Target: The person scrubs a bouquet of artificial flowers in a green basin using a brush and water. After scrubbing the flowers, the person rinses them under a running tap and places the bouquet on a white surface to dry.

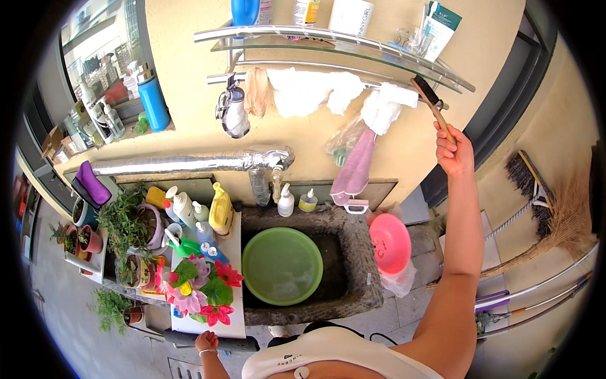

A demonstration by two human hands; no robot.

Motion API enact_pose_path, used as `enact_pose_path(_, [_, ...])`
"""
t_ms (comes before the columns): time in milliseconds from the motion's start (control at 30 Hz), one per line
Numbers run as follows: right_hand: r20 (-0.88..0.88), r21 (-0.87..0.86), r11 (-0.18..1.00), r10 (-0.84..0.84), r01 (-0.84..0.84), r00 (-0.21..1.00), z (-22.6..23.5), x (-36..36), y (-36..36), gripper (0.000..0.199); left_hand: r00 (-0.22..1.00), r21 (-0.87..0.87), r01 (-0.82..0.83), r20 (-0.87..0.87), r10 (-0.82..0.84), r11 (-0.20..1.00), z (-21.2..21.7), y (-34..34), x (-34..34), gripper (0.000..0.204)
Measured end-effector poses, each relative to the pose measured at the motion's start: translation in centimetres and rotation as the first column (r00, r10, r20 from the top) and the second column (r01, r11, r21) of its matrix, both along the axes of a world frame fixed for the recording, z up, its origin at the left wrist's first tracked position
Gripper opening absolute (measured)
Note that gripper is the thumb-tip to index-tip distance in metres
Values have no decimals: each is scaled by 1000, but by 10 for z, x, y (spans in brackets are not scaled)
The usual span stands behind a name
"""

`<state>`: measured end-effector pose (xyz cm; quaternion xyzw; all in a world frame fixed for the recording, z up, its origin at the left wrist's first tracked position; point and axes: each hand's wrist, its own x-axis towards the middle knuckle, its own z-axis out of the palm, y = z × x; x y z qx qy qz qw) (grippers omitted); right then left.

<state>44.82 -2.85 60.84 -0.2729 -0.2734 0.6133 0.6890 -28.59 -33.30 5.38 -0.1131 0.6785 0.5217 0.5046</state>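
Note:
My right hand (454, 150) is raised at the right, its fingers wrapped around the wooden handle of a brush (435, 106). The brush has black bristles, and its head is by the right end of the towel rail (303, 63), under the glass shelf (353, 48). Whether the brush touches the rail I cannot tell. Low at the left, my left hand (206, 341) hangs near the front edge of the white tabletop (237, 278), below the pink and red artificial flowers (201, 294). Its fingers are loosely bent and apart, and nothing shows in them.
A green basin (282, 266) of water sits in the stone sink (356, 297). Soap bottles (286, 201) and a white-handled scrub brush (356, 206) line its back rim. White cloths (297, 93) and a pink towel (352, 165) hang above. Brooms (555, 221) and a pink basin (389, 243) stand right.

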Motion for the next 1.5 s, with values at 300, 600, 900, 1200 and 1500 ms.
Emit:
enact_pose_path(300, [291, -91, 989, 136, -114, 947, 27, 41, 90, 65, 999, 91, 52, 2, -52, 994, 15, -9, 21, 13])
enact_pose_path(600, [633, -7, 954, -229, 301, 739, -117, 82, 40, 47, 946, 189, -128, 320, 62, 974, 8, 15, 27, 29])
enact_pose_path(900, [670, -722, 639, 741, -263, -41, -364, -58, -105, 31, 907, 662, -208, 405, -111, 720, 9, 90, 49, 42])
enact_pose_path(1200, [634, -711, 701, 606, -55, -480, -402, -92, -184, 39, 966, 834, -154, 241, -99, 530, 26, 133, 33, 47])
enact_pose_path(1500, [517, -852, 524, 837, -11, -180, -455, -62, -246, 36, 943, 785, -203, 318, -98, 585, 18, 142, 34, 48])
